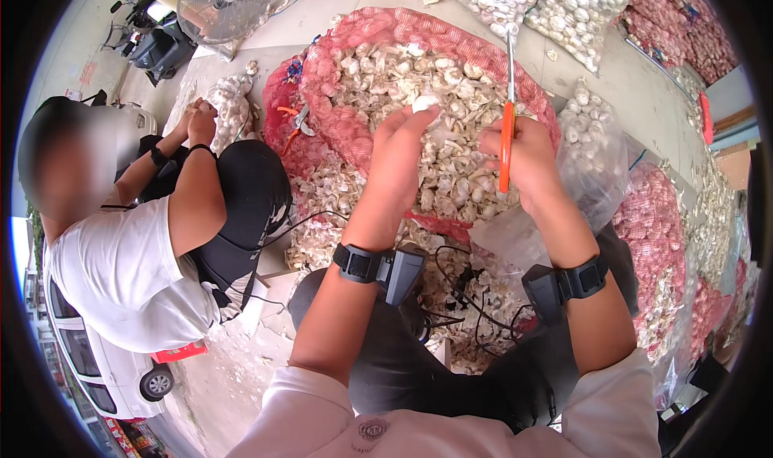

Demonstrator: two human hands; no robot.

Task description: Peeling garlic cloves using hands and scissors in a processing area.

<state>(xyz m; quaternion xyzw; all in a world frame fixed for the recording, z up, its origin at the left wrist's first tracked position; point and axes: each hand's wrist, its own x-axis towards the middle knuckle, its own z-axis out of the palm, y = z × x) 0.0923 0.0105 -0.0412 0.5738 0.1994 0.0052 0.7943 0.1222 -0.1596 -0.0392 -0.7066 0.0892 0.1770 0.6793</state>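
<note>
An open red mesh sack (326,75) heaped with loose garlic (463,186) lies before me. Over the sack, a seated person's left hand (398,142) pinches a white bulb (425,103); their right hand (530,153) grips orange-handled shears (507,140). Left of the sack is another person (121,269); right of it, a clear plastic bag (594,148) of garlic.

passable between left hand (400,144) and right hand (527,156), over garlic heap (452,168) | blocked right by orange-handled tool (507,140), plastic bag (597,172) | ringed far by red net (451,36) | hemmed left by co-worker's knee (256,172) | crossed near by cables (445,321)
</note>
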